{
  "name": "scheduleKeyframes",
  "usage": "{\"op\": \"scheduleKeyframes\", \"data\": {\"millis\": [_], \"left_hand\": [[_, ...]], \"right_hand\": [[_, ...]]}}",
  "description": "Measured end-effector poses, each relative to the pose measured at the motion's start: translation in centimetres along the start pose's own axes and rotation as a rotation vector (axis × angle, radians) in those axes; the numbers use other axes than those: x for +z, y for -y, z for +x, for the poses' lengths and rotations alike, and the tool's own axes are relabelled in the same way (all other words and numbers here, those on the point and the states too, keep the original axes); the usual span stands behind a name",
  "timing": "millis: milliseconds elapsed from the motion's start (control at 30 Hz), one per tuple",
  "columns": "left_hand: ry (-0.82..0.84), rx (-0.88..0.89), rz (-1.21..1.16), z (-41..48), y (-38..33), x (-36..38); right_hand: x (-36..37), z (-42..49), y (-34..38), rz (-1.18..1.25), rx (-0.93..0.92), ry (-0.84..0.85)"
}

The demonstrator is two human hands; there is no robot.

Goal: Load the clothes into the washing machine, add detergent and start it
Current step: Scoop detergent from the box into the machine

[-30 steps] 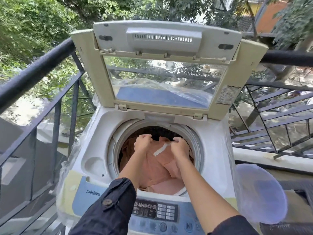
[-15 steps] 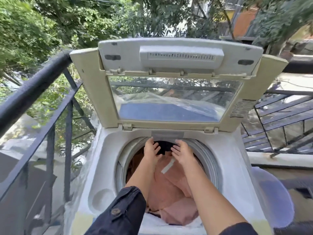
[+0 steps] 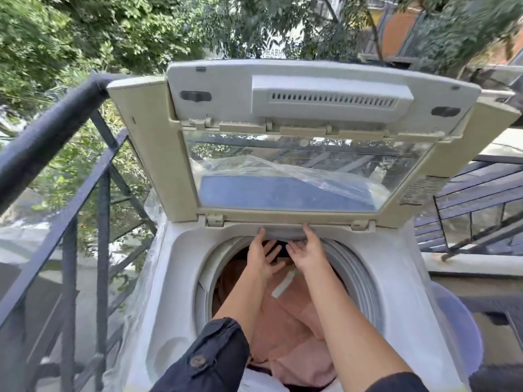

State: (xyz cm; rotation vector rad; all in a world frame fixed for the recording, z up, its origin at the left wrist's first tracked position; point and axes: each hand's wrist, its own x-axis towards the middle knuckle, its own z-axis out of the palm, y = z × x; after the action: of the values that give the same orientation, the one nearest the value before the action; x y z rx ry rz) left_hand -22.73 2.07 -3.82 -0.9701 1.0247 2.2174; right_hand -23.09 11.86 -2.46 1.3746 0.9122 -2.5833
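A white top-loading washing machine (image 3: 396, 278) fills the lower middle of the head view, its lid (image 3: 158, 148) folded upright behind the drum. Pink clothes (image 3: 285, 329) with a white label strip lie inside the drum. My left hand (image 3: 261, 257) and my right hand (image 3: 308, 251) reach over the clothes to the back rim of the drum opening. Their fingers are spread and their tips touch a grey ledge (image 3: 285, 232) just under the lid hinge. Neither hand holds any cloth.
A black metal railing (image 3: 51, 131) runs along the left, close to the machine. More railing bars (image 3: 481, 210) stand at the right. A bluish round tub (image 3: 458, 332) sits low beside the machine's right side. Clear plastic wrap covers the machine's left flank.
Both hands let go of the pink clothes and moved up and back to the rear rim of the drum, fingers spreading. The camera moved closer; the control panel left the view.
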Motion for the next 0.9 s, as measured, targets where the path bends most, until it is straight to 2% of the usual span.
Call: {"op": "scheduleKeyframes", "data": {"millis": [133,467,900], "left_hand": [[0.007,0.012,-0.003,-0.3,0.2,0.0],[-0.049,0.104,0.117,-0.8,1.2,-1.3],[-0.088,0.116,0.161,-2.1,1.6,-1.6]], "right_hand": [[-0.3,0.0,-0.1,0.034,0.005,0.005],[-1.8,-0.4,-0.4,-0.086,0.018,-0.023],[-2.7,-1.3,-0.5,-0.125,0.007,-0.015]]}}
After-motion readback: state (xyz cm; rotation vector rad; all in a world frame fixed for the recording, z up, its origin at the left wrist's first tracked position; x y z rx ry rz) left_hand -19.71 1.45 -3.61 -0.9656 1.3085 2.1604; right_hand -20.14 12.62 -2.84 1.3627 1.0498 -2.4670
